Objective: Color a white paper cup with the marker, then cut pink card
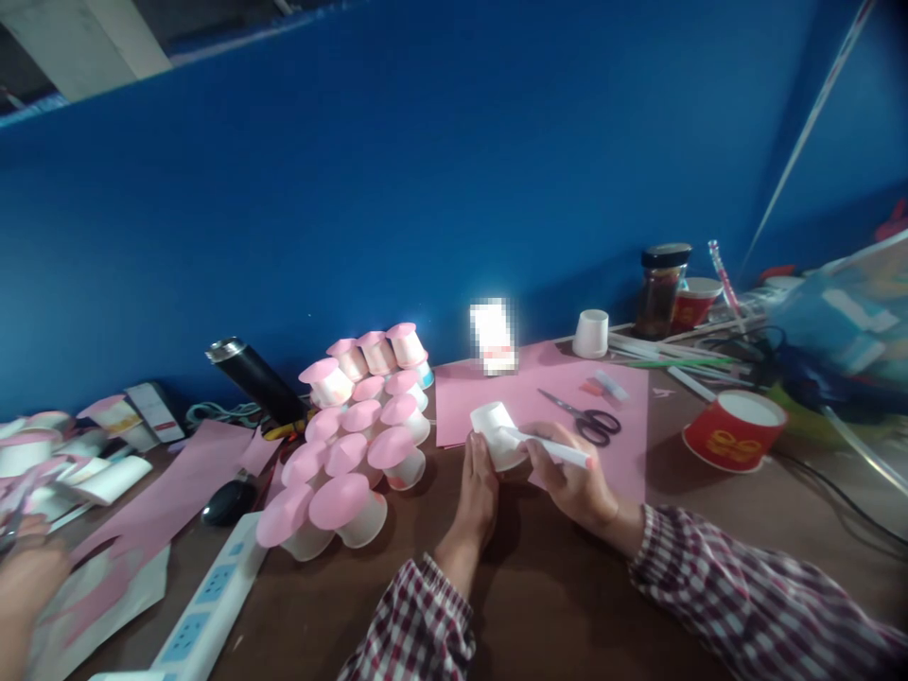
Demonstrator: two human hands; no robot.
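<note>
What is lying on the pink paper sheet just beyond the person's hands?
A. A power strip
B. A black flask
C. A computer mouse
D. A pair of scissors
D: the scissors with dark handles lie on the pink paper sheet, just past the right hand and the white cup that both hands hold; the left hand steadies the cup.

Free: bare table (pixel 567 586) near edge | Blocked: left — cup stack (pixel 355 445); ahead — scissors (pixel 588 418)

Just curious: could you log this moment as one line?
left hand: steadies white cup | right hand: holds white stick at cup | scissors on pink paper
</note>
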